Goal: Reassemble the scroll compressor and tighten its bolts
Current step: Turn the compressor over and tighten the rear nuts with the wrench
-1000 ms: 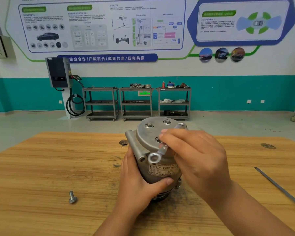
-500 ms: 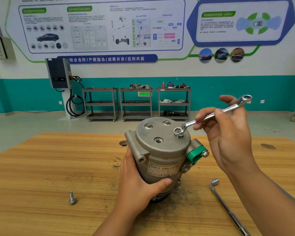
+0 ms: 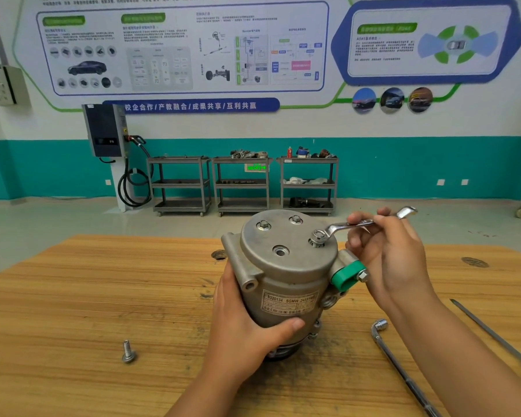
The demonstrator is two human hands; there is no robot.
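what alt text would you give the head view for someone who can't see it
A person's left hand grips a grey scroll compressor on a wooden table while the right hand holds a ring spanner on a top bolt. A loose bolt lies to the left.

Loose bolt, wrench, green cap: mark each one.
loose bolt (image 3: 128,353), head view, where shank meets head
wrench (image 3: 339,226), head view, shank beside the ring end
green cap (image 3: 345,276), head view, middle of its face

Loose bolt (image 3: 128,353) left of compressor (image 3: 286,284) on table (image 3: 73,296)
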